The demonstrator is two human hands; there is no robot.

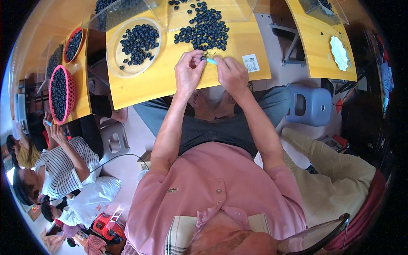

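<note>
My left hand (188,73) is closed in a pinch at the table's near edge, its fingertips around one small dark round bead-like piece (203,58). My right hand (233,74) grips a small light-blue tool (211,61), whose end meets that piece; its exact kind is hidden by the fingers. Just beyond both hands, a loose heap of dark blue-black round pieces (208,32) lies on the yellow table (250,40). Fine dark crumbs are scattered beside my fingertips. To the left, a round clear shallow tray (114,63) holds more of the same pieces.
Clear plastic boxes (123,15) stand at the far side. On another table at left are a pink basket (72,95) and a red bowl (67,57) of dark pieces. A blue stool (312,104) is at right. People sit at left; beside me at right is a person's leg (331,165).
</note>
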